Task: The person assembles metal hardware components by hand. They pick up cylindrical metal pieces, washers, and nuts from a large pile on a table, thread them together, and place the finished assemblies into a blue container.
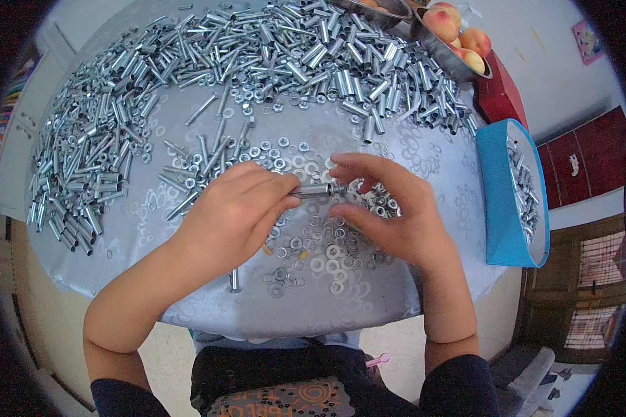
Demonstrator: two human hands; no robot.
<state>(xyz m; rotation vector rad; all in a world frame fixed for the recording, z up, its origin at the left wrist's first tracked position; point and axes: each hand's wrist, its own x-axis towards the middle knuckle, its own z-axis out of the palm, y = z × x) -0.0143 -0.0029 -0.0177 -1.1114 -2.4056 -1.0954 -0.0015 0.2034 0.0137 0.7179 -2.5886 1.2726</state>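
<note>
My left hand (pixel 233 212) pinches a silvery sleeve anchor bolt (pixel 316 190) and holds it level above the table, its free end pointing right. A ring-like piece, nut or washer, sits around that end. My right hand (pixel 407 215) is curved about the same end with thumb and fingers spread apart, apparently not gripping it. Below both hands lie many loose flat washers (pixel 332 264). A small heap of nuts (pixel 381 201) is partly hidden behind my right fingers. Loose bolts (pixel 209 154) lie beyond my left hand, and a single bolt (pixel 234 279) lies near its wrist.
A broad heap of metal sleeves and bolts (pixel 257 48) curves along the table's far and left sides. At the right edge stands a blue box (pixel 497 194) filled with metal parts. Peaches (pixel 442 24) sit in a dark tray (pixel 459 68) at the back right, beside a red box (pixel 501 97).
</note>
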